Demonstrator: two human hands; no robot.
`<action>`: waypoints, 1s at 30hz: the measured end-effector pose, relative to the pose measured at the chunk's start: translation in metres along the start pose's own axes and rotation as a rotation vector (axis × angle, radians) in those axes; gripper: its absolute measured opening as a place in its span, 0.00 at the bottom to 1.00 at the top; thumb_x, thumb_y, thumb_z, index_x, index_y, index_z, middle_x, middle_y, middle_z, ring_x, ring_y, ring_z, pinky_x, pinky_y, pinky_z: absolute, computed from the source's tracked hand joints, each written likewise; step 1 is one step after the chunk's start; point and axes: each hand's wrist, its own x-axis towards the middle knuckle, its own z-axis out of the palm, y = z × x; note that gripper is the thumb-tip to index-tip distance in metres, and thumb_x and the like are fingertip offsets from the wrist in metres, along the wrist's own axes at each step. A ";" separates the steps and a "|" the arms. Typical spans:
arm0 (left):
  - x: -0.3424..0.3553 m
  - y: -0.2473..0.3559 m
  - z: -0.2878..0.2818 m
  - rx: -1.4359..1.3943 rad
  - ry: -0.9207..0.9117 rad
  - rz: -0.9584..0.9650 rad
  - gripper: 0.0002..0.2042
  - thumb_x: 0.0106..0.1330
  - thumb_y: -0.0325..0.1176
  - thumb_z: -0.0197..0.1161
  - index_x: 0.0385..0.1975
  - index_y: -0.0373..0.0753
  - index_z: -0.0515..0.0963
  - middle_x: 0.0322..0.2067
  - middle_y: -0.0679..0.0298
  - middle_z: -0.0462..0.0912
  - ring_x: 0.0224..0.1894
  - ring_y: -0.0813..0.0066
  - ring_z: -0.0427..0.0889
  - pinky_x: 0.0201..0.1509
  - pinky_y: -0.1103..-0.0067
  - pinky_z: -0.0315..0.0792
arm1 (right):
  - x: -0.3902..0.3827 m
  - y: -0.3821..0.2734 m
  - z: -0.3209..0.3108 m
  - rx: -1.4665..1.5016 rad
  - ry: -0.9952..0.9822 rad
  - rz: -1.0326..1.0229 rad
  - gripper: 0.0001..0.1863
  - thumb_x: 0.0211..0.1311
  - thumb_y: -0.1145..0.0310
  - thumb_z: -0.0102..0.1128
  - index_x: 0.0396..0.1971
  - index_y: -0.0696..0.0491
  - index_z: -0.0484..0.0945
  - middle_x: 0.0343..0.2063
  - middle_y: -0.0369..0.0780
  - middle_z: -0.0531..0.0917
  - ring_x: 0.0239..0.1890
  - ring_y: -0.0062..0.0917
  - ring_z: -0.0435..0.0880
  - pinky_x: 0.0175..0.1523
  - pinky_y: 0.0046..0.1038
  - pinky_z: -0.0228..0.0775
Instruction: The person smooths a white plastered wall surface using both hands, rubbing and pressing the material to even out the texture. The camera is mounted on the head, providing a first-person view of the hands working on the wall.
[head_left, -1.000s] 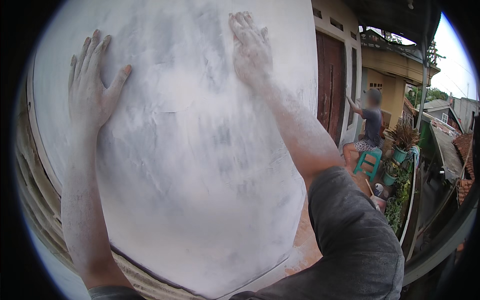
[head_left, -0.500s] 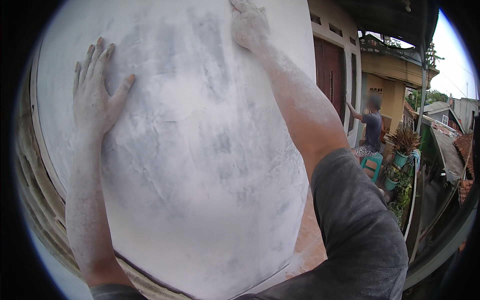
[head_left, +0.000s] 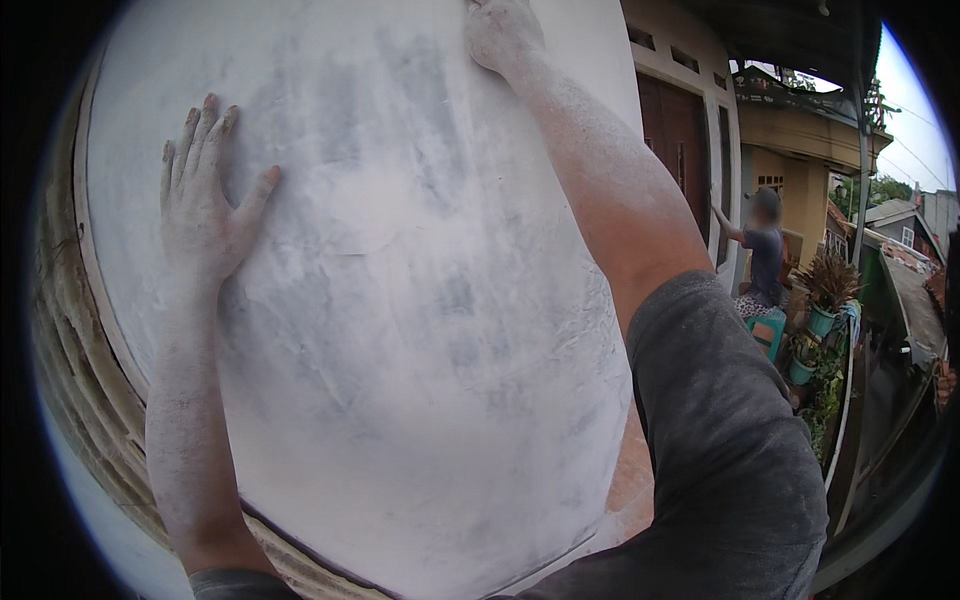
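Well, my left hand (head_left: 213,220) lies flat against the chalky white wall (head_left: 430,420) right in front of me, fingers spread and gripping nothing. My right hand (head_left: 503,42) is high up the same wall, cut off by the upper edge, so I cannot tell whether it clasps anything. With skin this powdery, a palm might slide if I lean hard, and heavy pressure near the thin crack-like line (head_left: 352,254) could flake the surface.
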 end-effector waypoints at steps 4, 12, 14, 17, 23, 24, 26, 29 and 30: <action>-0.002 0.000 -0.003 -0.015 -0.016 0.009 0.37 0.70 0.60 0.62 0.77 0.54 0.61 0.79 0.71 0.58 0.81 0.74 0.51 0.87 0.64 0.43 | -0.167 -0.051 -0.035 0.083 -0.172 0.078 0.24 0.80 0.70 0.42 0.72 0.46 0.71 0.77 0.35 0.65 0.81 0.27 0.54 0.84 0.43 0.39; -0.001 0.007 -0.001 0.049 -0.085 -0.059 0.38 0.70 0.61 0.61 0.77 0.56 0.60 0.80 0.74 0.54 0.81 0.78 0.49 0.87 0.67 0.43 | -0.173 -0.050 -0.054 0.184 -0.240 0.007 0.24 0.81 0.66 0.41 0.72 0.43 0.71 0.75 0.37 0.68 0.81 0.28 0.54 0.85 0.44 0.36; -0.001 0.004 0.001 0.053 -0.023 -0.033 0.37 0.70 0.61 0.61 0.77 0.57 0.60 0.80 0.74 0.54 0.81 0.79 0.49 0.87 0.67 0.43 | -0.060 -0.033 -0.034 0.190 -0.111 -0.027 0.24 0.81 0.64 0.39 0.71 0.45 0.71 0.75 0.38 0.68 0.80 0.30 0.57 0.84 0.45 0.39; -0.001 -0.001 0.003 0.038 -0.040 -0.026 0.37 0.70 0.62 0.61 0.77 0.58 0.60 0.79 0.75 0.55 0.81 0.79 0.50 0.87 0.67 0.43 | -0.013 -0.033 -0.021 0.106 -0.077 -0.016 0.26 0.78 0.69 0.39 0.72 0.51 0.69 0.76 0.41 0.65 0.80 0.32 0.57 0.82 0.45 0.46; -0.003 -0.002 0.003 0.053 -0.048 -0.022 0.37 0.70 0.63 0.61 0.76 0.58 0.61 0.79 0.75 0.57 0.81 0.78 0.51 0.87 0.67 0.44 | -0.312 -0.085 -0.058 -0.053 -0.562 0.113 0.24 0.79 0.71 0.43 0.71 0.45 0.71 0.75 0.35 0.69 0.81 0.26 0.55 0.85 0.48 0.33; -0.003 -0.002 0.004 0.051 -0.027 -0.030 0.37 0.70 0.63 0.61 0.76 0.57 0.61 0.78 0.75 0.58 0.81 0.77 0.52 0.87 0.67 0.45 | -0.330 -0.078 -0.058 -0.013 -0.488 0.064 0.24 0.80 0.71 0.42 0.71 0.44 0.71 0.74 0.35 0.69 0.81 0.26 0.55 0.85 0.48 0.33; -0.003 -0.001 0.006 0.035 -0.012 -0.014 0.38 0.69 0.64 0.60 0.76 0.57 0.62 0.78 0.74 0.58 0.81 0.77 0.52 0.87 0.67 0.45 | -0.311 -0.064 -0.059 0.045 -0.446 0.029 0.24 0.81 0.71 0.41 0.71 0.43 0.72 0.74 0.36 0.69 0.81 0.27 0.56 0.85 0.48 0.34; -0.004 -0.004 0.011 0.004 0.030 -0.009 0.38 0.70 0.64 0.60 0.76 0.57 0.62 0.78 0.74 0.59 0.80 0.77 0.53 0.87 0.67 0.45 | -0.143 -0.039 -0.040 0.152 -0.142 -0.072 0.24 0.83 0.68 0.37 0.71 0.38 0.72 0.73 0.35 0.70 0.79 0.28 0.60 0.85 0.43 0.38; -0.004 -0.006 0.012 0.008 0.047 0.014 0.37 0.70 0.64 0.60 0.76 0.57 0.62 0.78 0.74 0.59 0.80 0.77 0.53 0.87 0.66 0.45 | -0.083 -0.032 -0.036 0.138 -0.095 -0.082 0.23 0.83 0.65 0.38 0.70 0.39 0.73 0.73 0.33 0.71 0.78 0.28 0.61 0.84 0.41 0.41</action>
